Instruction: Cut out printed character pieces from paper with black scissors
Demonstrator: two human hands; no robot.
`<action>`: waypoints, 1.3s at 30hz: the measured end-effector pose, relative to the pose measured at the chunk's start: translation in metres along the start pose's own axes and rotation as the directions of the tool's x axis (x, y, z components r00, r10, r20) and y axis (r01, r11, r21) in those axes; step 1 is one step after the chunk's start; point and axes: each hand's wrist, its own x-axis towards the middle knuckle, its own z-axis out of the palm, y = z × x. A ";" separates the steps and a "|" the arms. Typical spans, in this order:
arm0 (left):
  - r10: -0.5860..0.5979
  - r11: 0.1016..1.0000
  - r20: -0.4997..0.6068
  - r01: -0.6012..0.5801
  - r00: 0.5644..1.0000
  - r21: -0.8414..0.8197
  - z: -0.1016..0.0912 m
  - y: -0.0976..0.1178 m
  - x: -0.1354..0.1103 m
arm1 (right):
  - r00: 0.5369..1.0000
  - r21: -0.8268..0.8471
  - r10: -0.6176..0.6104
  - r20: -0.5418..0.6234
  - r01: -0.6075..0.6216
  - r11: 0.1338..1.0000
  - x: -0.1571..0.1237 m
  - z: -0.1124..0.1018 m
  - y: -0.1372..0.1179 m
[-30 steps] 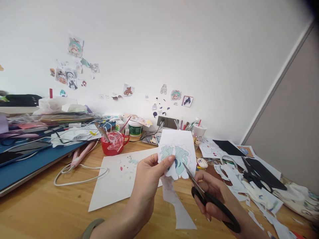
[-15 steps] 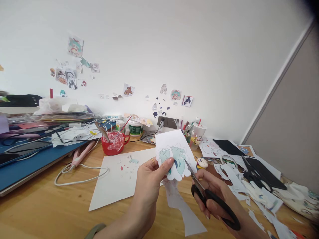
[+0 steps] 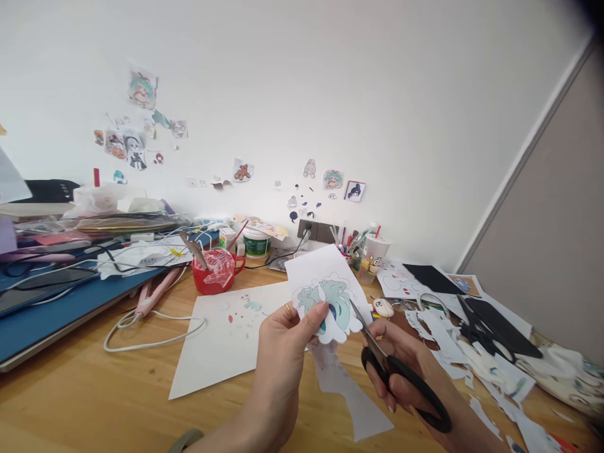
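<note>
My left hand [image 3: 287, 346] pinches a white paper with a teal hair drawing [image 3: 336, 290], thumb on the front. The lower edge of this paper is cut in a wavy outline, and a long paper strip [image 3: 352, 399] hangs below it. My right hand [image 3: 406, 371] grips black-handled scissors [image 3: 418, 393], fingers through the loops. Their blades meet the paper's right side, beside the teal drawing. Behind my left hand, a white sheet [image 3: 207, 352] with small coloured cut-outs lies on the wooden table.
A red mug [image 3: 213, 277] with plastic wrap stands back left, near a pink hair iron [image 3: 151, 292] and its white cord. A drink cup [image 3: 374, 258] is at the back. Paper scraps [image 3: 446, 340] and a second pair of black scissors [image 3: 476, 324] lie at right.
The held paper has turned slightly, its top edge shifting left. Both hands and the scissors stay nearly in place. A pale sheet edge now shows at the far left.
</note>
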 end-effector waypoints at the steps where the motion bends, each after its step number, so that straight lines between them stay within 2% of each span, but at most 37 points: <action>1: 0.004 1.000 0.000 -0.004 1.000 0.002 0.000 0.000 0.000 | 1.000 0.001 0.004 -0.002 -0.004 1.000 0.000 0.000 0.000; 9: 0.004 1.000 -0.002 -0.004 1.000 0.026 -0.003 0.000 0.003 | 1.000 -0.022 -0.028 -0.004 0.028 0.999 0.000 -0.003 0.000; 21: 0.020 0.999 0.039 -0.021 0.999 0.034 -0.005 0.002 0.006 | 1.000 -0.035 0.009 -0.012 -0.010 0.999 0.000 -0.003 -0.001; 29: 0.011 0.997 0.071 -0.016 0.997 0.071 -0.005 0.013 0.010 | 1.000 -0.012 -0.015 0.023 0.016 1.000 -0.001 -0.005 0.002; 39: 0.014 0.990 0.101 -0.028 0.995 0.137 -0.006 0.022 0.016 | 0.999 -0.032 0.021 0.027 -0.020 0.999 -0.002 -0.007 0.001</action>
